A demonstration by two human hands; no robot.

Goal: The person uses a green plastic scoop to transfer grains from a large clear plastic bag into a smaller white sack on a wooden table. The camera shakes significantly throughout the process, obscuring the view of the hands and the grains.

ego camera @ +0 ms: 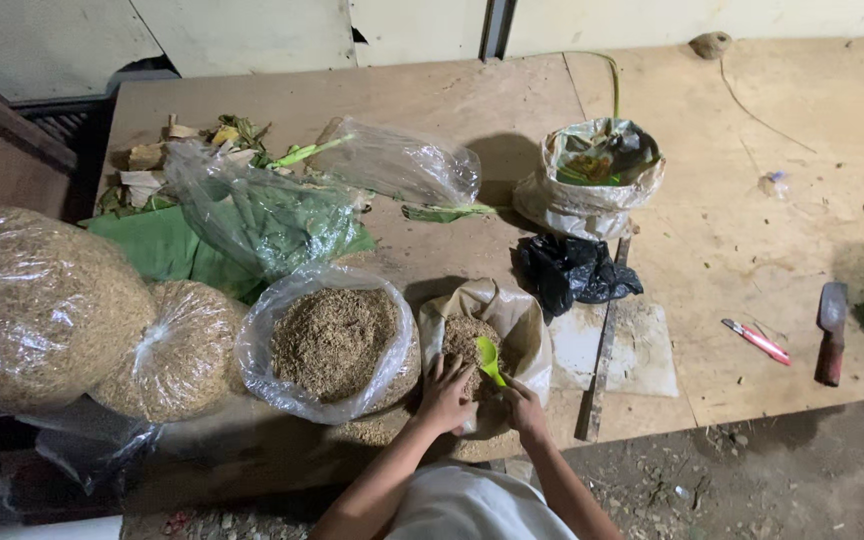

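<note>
- Small tan bag [517,320] of coarse brown husk, open at the wooden table's [712,260] near edge, between both hands.
- Left hand [445,392] spread flat against the bag's grainy fill.
- Right hand [523,405] closed around a smooth green spoon [489,358], bowl resting on the husk.
- Just left, a crinkled clear plastic bag [330,345] heaped with the same husk.

Black bag [572,272], knife [831,333], red cutter [756,341]
</note>
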